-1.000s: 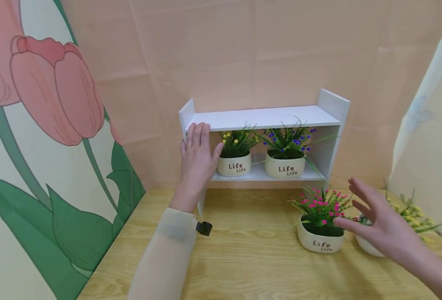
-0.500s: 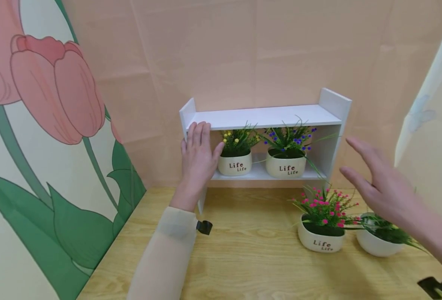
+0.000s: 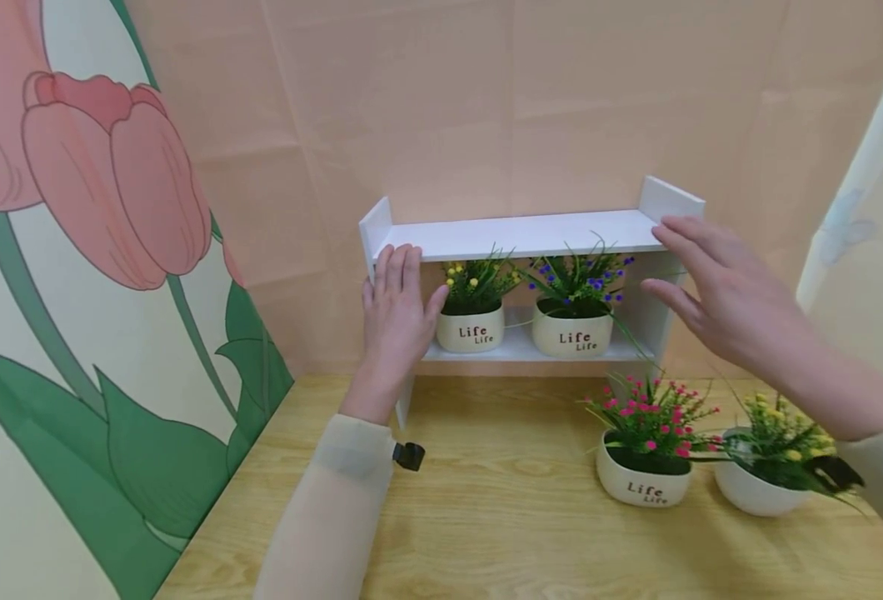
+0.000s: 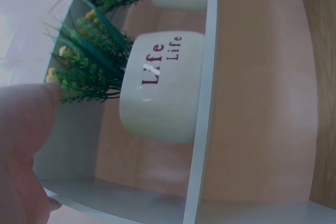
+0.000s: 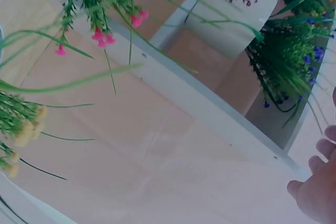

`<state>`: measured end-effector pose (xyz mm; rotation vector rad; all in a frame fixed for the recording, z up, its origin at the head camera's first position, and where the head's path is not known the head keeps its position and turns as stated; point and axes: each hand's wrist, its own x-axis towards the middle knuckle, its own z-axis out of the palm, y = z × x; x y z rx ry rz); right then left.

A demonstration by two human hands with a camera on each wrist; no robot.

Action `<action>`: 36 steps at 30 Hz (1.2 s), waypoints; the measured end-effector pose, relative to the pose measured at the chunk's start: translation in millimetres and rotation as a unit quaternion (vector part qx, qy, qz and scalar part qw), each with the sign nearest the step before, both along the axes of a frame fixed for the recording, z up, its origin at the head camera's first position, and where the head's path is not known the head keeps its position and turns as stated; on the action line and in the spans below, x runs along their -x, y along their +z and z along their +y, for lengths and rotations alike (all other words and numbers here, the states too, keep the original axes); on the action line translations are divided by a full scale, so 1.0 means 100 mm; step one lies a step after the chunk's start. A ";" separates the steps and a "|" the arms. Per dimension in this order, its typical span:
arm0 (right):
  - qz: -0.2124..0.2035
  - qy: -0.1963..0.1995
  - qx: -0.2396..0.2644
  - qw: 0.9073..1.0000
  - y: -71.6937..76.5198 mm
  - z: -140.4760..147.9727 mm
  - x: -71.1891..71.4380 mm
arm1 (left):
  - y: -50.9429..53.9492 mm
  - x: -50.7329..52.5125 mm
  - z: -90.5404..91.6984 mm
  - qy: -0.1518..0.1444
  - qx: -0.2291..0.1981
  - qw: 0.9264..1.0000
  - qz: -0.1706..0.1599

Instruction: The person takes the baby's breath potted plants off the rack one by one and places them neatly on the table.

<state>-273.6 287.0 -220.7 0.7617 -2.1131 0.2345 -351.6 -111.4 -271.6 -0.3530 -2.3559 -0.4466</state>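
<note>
Two glossy, rounded pots [image 3: 572,337] — left hand [image 3: 396,321], right hand [image 3: 734,300] flanking their boxy shelf [image 3: 516,236].

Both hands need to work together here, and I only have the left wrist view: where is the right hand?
Observer: The right hand is raised at the right end of the white shelf, fingers extended; I can't tell whether it touches.
Operator: Understood. Does anything else stand on the table?
Observer: Yes, a pink-flowered pot, with a yellow-flowered pot to its right.
Operator: My view cuts off the blue-flowered pot. Is anything printed on it?
Observer: Yes, the word Life appears twice on its front.
</note>
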 end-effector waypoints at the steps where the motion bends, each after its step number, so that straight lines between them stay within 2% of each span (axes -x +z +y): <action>1: 0.002 0.001 -0.004 1.000 0.00 0.00 0.04 | 0.00 0.00 0.00 0.000 0.000 1.000 0.000; 6: -0.005 0.003 -0.017 1.000 -0.02 0.02 0.20 | -0.01 0.00 0.00 -0.002 0.000 1.000 0.002; 11: -0.024 0.008 -0.020 0.999 -0.07 0.04 0.29 | -0.01 0.00 -0.01 -0.001 0.000 1.000 0.007; 18: -0.058 -0.007 -0.016 0.998 -0.13 0.08 0.34 | -0.02 0.00 0.00 -0.006 -0.002 1.000 0.009; 22: -0.049 0.004 -0.008 0.999 -0.14 0.07 0.36 | -0.01 0.00 -0.02 -0.008 -0.005 1.000 0.007; 27: -0.040 0.011 -0.001 0.999 -0.13 0.05 0.39 | 0.02 -0.02 -0.04 -0.007 -0.012 1.000 -0.011; 36: -0.048 0.000 0.005 0.999 -0.19 0.08 0.40 | 0.05 -0.13 -0.05 -0.041 -0.026 0.998 -0.028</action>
